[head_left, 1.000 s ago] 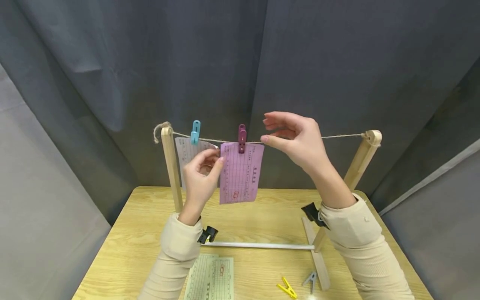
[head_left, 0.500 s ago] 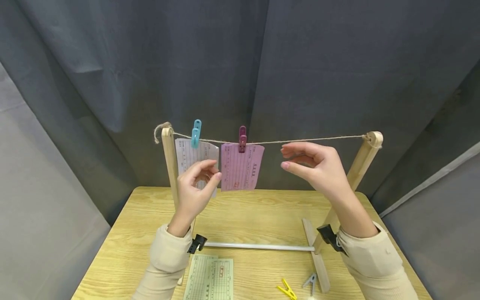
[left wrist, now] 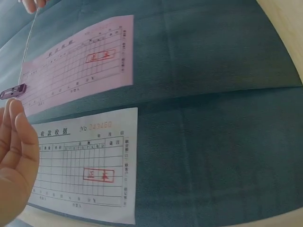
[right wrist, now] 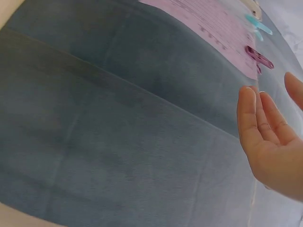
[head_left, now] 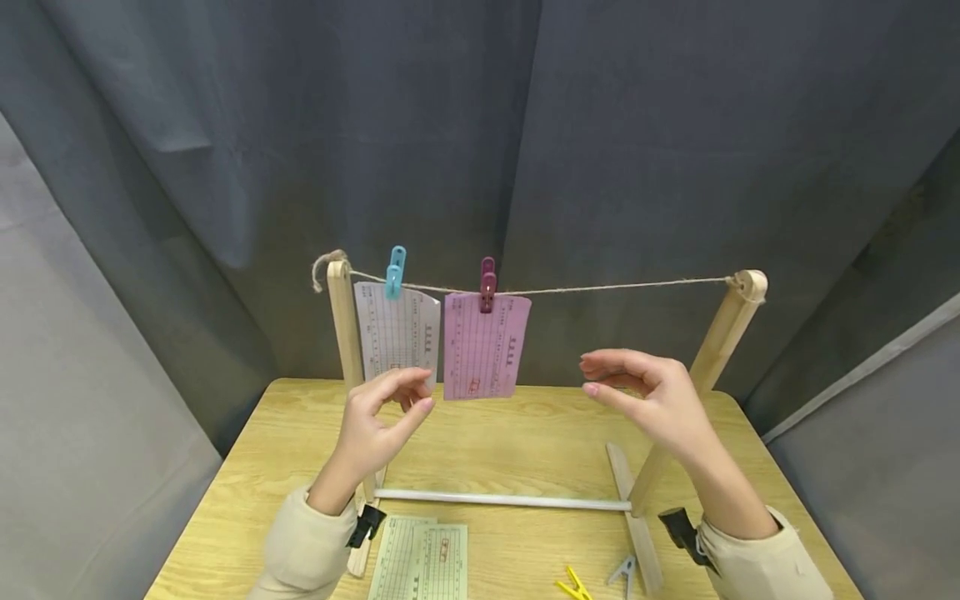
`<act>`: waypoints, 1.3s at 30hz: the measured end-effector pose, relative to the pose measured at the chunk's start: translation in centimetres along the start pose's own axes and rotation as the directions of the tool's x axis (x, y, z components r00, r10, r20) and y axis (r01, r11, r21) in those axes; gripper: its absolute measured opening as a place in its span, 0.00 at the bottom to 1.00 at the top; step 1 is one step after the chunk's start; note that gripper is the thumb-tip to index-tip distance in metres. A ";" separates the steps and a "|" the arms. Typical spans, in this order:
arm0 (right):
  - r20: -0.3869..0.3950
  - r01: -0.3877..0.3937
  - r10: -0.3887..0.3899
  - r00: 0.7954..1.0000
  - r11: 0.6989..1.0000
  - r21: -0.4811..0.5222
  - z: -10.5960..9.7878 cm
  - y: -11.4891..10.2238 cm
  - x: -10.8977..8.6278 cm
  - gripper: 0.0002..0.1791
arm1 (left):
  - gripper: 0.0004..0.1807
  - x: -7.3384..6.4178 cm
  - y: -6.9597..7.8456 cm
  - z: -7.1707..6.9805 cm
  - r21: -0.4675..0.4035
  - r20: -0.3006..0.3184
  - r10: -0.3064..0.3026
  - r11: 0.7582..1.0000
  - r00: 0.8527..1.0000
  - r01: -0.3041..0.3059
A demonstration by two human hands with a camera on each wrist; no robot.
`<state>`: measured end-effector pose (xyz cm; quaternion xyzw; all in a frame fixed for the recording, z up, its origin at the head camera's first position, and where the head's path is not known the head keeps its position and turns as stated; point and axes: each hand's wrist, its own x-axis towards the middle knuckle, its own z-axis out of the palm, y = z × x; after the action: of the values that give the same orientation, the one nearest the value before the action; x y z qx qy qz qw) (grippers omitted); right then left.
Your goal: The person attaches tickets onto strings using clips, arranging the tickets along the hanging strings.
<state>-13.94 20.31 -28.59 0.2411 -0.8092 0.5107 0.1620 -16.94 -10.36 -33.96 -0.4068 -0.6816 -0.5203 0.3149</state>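
A pink receipt slip (head_left: 483, 350) hangs from a twine line (head_left: 615, 287), clipped by a purple clothespin (head_left: 487, 285). To its left a white receipt slip (head_left: 397, 329) hangs under a light blue clothespin (head_left: 395, 272). My left hand (head_left: 382, 421) hovers in front of the white slip's lower part, fingers loosely bent with a gap to the thumb and nothing held. Right of the pink slip and below the line, my right hand (head_left: 648, 396) is in the air, relaxed and holding nothing. In the left wrist view, red stamps show on both slips.
Two wooden posts (head_left: 731, 329) carry the twine, joined low down by a white rod (head_left: 502, 500). Green receipt slips (head_left: 420, 558) lie on the wooden table (head_left: 525, 433) at the front. A yellow clothespin (head_left: 574, 586) and a grey clothespin (head_left: 624, 572) lie near the right foot.
Both hands have come down and away from the line and the pink slip. The left hand moved down and left, the right hand down and right. Both slips stay hanging.
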 end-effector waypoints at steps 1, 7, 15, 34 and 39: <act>0.002 -0.001 0.001 1.000 1.000 0.005 0.1 0.3 -0.3 0.14 | 0.15 -0.2 0.0 -0.1 0.001 0.005 -0.011 1.000 1.000 0.011; 0.022 0.014 -0.014 1.000 1.000 0.028 0.7 2.1 -2.1 0.13 | 0.16 -1.9 0.0 -0.4 0.016 0.054 -0.099 0.995 0.994 0.098; 0.035 -0.015 0.015 0.999 1.000 0.002 1.3 4.7 -4.2 0.13 | 0.22 -4.0 0.0 -0.5 0.028 0.138 -0.127 0.992 0.982 0.124; 0.093 -0.286 0.295 0.951 0.953 -0.094 5.1 11.9 -11.3 0.14 | 0.28 -13.1 -5.1 -0.8 0.164 0.268 -0.350 0.935 0.897 0.316; 0.136 -0.390 0.394 0.909 0.919 -0.052 6.2 14.0 -12.9 0.20 | 0.28 -15.1 -5.4 -0.5 0.200 0.319 -0.425 0.904 0.847 0.378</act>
<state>-11.04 22.69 -48.26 0.1079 -0.8565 0.5047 0.0005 -14.65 -14.99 -49.13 -0.3210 -0.8293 -0.4472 0.0963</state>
